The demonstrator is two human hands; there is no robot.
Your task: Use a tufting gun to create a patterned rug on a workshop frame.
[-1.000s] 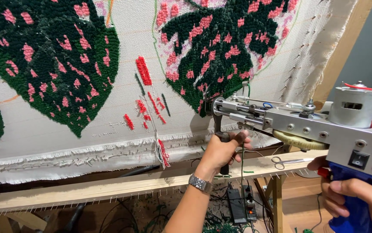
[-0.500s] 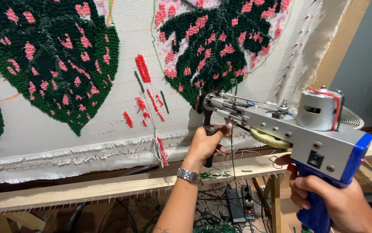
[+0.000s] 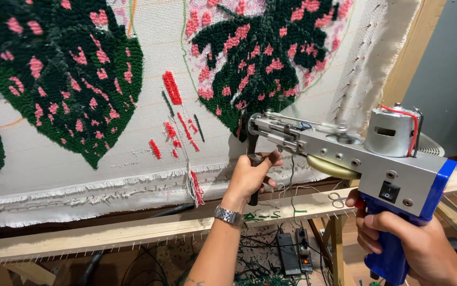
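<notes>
Tufting gun (image 3: 345,153), prob heavy & rigid w/ motor on top, sits nose-to-cloth (image 3: 149,153) at dark leaf edge, right hand (image 3: 403,238) wrapped round blue grip, left hand (image 3: 249,177) fisted on black front handle—best holds.

Wooden frame rail (image 3: 106,233) carrying the stretched backing cloth (image 3: 53,175), whose frayed lower edge hangs over it. Small scissors (image 3: 337,199) and green yarn scraps (image 3: 260,215) lie on the rail's top face. Below, a power strip (image 3: 290,254) and cables rest on the floor (image 3: 186,254).
</notes>
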